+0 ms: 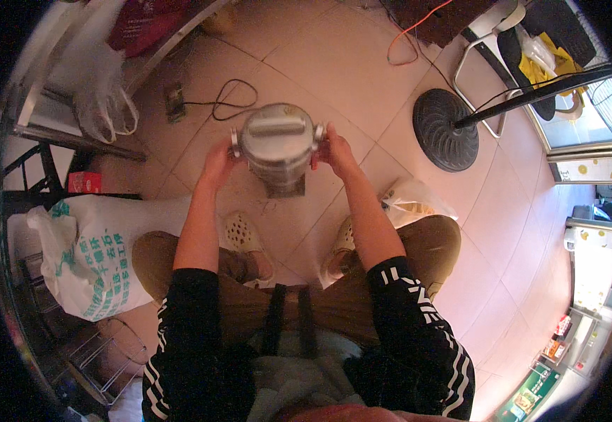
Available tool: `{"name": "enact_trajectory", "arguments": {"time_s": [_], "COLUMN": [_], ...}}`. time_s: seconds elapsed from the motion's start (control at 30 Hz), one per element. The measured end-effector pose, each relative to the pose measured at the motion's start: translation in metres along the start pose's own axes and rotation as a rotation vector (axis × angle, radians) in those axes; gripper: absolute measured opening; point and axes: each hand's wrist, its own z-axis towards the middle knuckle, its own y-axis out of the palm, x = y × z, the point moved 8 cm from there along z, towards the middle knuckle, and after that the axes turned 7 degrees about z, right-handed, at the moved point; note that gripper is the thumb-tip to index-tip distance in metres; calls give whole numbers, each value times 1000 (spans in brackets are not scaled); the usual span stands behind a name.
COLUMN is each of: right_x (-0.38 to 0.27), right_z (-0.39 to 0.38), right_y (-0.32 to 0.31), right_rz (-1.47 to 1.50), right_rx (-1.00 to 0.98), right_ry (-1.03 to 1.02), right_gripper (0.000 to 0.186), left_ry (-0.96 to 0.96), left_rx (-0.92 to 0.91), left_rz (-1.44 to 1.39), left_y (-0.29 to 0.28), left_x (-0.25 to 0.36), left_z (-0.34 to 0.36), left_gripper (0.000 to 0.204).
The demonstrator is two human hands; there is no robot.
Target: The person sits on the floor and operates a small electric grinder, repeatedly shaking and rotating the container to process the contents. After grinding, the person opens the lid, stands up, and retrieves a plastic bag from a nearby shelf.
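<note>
Round lidded metal pot, side handles, upright, held above tiled floor

Tiled floor, clutter round the edges

White sack with green print lies at left, small red box just above it — clear plastic bags hang off a metal frame further up. Black cable loops on the pink tiles. Round black fan base at right, a metal-framed chair beyond — orange cord near it.
</note>
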Motion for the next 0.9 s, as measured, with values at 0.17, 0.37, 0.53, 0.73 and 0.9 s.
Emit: {"name": "enact_trajectory", "arguments": {"time_s": [0.17,0.37,0.53,0.73,0.9], "right_x": [0,19,25,3,6], "right_z": [39,73,78,34,-17], "right_y": [-8,-23,-25,-8,-5], "right_rz": [-58,-85,-61,172,6], "right_rx": [313,316,403,218,105], "right_ry": [-211,-95,-29,-215,-179], "right_gripper": [63,59,57,56,57], "left_ry": [-5,-113,-121,-2,-3], "left_rx": [115,211,242,186,44], "left_rz": [7,7,-37,-23,-114], "left_y": [-6,-20,-19,-19,-21], "left_x": [-15,-44,-46,-25,-30], "left_z": [46,92,93,60,8], "left_gripper": [32,30,31,32,28]}}
